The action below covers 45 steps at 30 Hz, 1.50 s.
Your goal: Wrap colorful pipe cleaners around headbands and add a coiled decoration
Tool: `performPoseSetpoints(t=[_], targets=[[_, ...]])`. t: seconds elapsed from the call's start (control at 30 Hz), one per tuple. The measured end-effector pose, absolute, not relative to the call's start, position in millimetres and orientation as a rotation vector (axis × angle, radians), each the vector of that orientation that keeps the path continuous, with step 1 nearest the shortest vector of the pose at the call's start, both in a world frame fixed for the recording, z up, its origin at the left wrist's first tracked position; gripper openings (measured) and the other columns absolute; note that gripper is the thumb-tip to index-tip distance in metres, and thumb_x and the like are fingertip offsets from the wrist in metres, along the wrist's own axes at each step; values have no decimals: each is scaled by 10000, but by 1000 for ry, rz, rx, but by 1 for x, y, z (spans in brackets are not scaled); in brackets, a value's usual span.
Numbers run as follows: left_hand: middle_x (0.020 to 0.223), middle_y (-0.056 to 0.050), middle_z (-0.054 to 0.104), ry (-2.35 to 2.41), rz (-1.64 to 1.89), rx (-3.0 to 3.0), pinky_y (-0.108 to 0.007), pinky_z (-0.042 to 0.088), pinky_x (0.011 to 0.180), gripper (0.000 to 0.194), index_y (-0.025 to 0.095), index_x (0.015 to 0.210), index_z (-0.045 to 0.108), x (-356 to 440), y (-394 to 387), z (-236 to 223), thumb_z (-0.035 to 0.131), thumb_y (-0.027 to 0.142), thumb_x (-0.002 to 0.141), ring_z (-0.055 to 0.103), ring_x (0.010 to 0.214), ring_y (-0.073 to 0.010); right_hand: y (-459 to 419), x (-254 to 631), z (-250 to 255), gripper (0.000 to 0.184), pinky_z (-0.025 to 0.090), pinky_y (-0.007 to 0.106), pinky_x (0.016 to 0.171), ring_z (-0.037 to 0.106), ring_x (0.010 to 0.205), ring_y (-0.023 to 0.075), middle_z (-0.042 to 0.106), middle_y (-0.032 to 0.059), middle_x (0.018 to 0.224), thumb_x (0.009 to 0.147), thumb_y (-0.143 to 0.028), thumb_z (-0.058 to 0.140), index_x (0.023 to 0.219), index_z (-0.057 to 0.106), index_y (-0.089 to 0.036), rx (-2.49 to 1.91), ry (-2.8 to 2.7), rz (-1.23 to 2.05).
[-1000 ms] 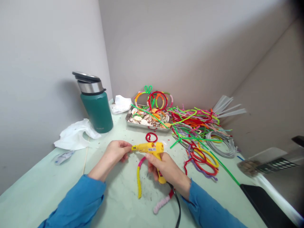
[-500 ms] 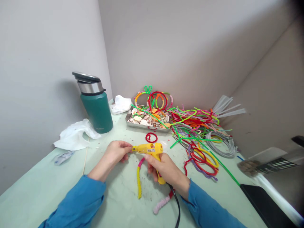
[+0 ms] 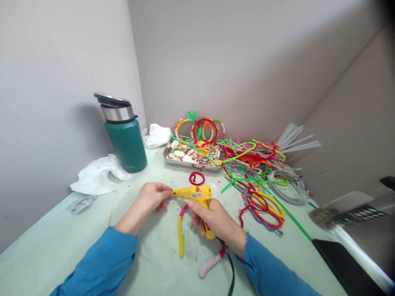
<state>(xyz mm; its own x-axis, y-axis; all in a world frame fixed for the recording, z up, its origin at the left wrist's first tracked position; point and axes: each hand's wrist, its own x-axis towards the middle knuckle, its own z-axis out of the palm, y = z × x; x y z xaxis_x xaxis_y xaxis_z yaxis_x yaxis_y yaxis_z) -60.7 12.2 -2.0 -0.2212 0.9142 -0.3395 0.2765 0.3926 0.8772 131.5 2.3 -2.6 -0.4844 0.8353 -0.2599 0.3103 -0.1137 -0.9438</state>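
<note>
My right hand (image 3: 212, 216) is wrapped round the handle of a yellow hot glue gun (image 3: 189, 192), whose nozzle points left. A black cord (image 3: 230, 263) runs from the grip toward me. At the nozzle tip, my left hand (image 3: 156, 195) is closed in a pinch; what lies between its fingertips is too small to make out. Below the gun is a curved pipe-cleaner piece (image 3: 180, 236), wrapped yellow and magenta, partly behind my right hand. A pink fuzzy end (image 3: 210, 266) with red beside it shows nearer to me. Beyond the gun lies a red pipe-cleaner ring (image 3: 196, 178).
Behind stands a metal tray (image 3: 193, 164) of shells, with pipe-cleaner rings (image 3: 205, 129) upright at its back. To the right spreads a heap of pipe cleaners (image 3: 253, 156) beside coiled grey wire (image 3: 290, 189). A green bottle (image 3: 126, 144) and crumpled tissue (image 3: 95, 176) are at left.
The glue gun has tilted and shifted very slightly in my right hand. My left pinch stays by the nozzle, and everything else is still.
</note>
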Motion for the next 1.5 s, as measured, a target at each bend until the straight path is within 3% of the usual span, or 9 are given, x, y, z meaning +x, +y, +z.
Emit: performPoseSetpoints(t=[0.57,1.5], targets=[[338,43,508,1723,869,1039,-203,316,354,160,103,756,634,-59,12,1,603,213,644,402,300,-83,1,132,-1,484,338,160,336,448,335,49,511,-16,497,786,-577,469,588,508,-137,-1289,-1761,1609],[331,46,500,1724,841,1056,-205,315,362,187,88,782,628,-60,11,1,585,215,652,392,304,-81,1,133,-2,500,349,162,347,463,347,57,509,-12,488,789,-586,453,580,518,-137,-1336,-1811,1547]])
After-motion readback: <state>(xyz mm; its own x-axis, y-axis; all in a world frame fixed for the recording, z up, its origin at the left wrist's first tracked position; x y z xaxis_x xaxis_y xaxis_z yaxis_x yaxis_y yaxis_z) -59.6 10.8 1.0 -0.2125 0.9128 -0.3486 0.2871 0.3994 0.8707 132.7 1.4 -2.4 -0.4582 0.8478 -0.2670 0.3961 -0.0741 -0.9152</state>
